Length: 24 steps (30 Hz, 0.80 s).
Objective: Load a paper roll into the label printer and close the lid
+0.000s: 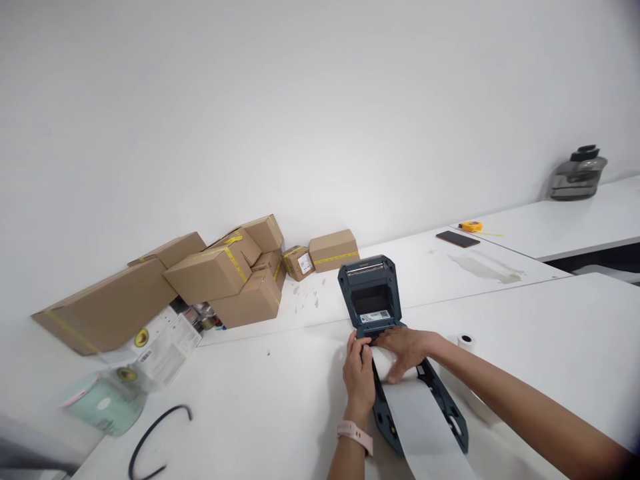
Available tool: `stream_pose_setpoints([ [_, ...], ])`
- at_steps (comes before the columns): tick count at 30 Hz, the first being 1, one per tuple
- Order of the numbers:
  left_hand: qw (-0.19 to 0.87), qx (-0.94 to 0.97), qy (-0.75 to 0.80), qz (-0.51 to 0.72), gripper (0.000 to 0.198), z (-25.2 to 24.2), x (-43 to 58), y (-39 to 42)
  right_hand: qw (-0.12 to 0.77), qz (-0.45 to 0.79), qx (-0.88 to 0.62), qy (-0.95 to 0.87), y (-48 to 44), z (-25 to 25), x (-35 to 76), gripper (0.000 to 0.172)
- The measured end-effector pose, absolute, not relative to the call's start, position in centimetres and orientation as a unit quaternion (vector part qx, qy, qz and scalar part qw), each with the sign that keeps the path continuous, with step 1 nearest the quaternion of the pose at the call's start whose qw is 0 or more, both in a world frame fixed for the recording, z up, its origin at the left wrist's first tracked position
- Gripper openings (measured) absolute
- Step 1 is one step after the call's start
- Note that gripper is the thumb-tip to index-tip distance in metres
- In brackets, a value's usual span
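Note:
A dark blue-grey label printer [381, 408] lies on the white table with its lid [370, 293] raised. Inside its bay sits a white label roll [384, 363], and a wide strip of paper [425, 427] runs from it over the printer toward me. My left hand [359, 370], with a pink band on the wrist, is curled over the printer's left edge beside the roll. My right hand [404, 348] reaches in from the right, with its thumb against the roll and its other fingers over the back of it. Those fingertips are partly hidden.
A white roll with a dark core [466, 341] stands right of the printer. Cardboard boxes [210, 273] are piled at back left, near a green container [105, 403] and a black cable [150, 433]. Farther right are a phone [457, 239], a yellow tape measure [471, 227] and a jug [577, 177].

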State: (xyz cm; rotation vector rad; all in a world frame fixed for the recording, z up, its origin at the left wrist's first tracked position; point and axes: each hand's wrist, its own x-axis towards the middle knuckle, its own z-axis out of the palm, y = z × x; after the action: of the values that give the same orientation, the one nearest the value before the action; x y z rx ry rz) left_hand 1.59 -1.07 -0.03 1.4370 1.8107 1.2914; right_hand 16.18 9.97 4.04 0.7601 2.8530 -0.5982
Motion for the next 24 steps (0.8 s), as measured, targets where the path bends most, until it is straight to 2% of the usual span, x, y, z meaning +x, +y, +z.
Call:
stream_pose_setpoints([
  [6, 0.254, 0.528, 0.661, 0.469, 0.036, 0.1, 1.5, -0.9, 0.062, -0.209, 0.249, 0.944, 10.0, 4.4, 16.2, 0.096],
  [12, 0.299, 0.541, 0.635, 0.462, 0.052, 0.1, 1.1, -1.6, 0.048, -0.225, 0.259, 0.938, 9.9, 4.3, 16.3, 0.1],
  [18, 0.324, 0.538, 0.628, 0.46, 0.062, 0.1, 1.2, -2.1, 0.002, -0.248, 0.267, 0.931, 9.2, 4.8, 16.4, 0.094],
  [20, 0.333, 0.527, 0.626, 0.468, 0.063, -0.1, 1.4, -2.4, -0.032, -0.255, 0.266, 0.929, 8.6, 6.0, 17.0, 0.085],
  [22, 0.352, 0.511, 0.618, 0.483, 0.065, -0.4, 1.6, -2.9, -0.115, -0.277, 0.248, 0.921, 8.0, 8.0, 17.9, 0.061],
  [24, 0.374, 0.495, 0.603, 0.502, 0.068, -0.6, 1.8, -3.5, -0.269, -0.293, 0.252, 0.882, 7.8, 10.4, 18.7, 0.039],
])
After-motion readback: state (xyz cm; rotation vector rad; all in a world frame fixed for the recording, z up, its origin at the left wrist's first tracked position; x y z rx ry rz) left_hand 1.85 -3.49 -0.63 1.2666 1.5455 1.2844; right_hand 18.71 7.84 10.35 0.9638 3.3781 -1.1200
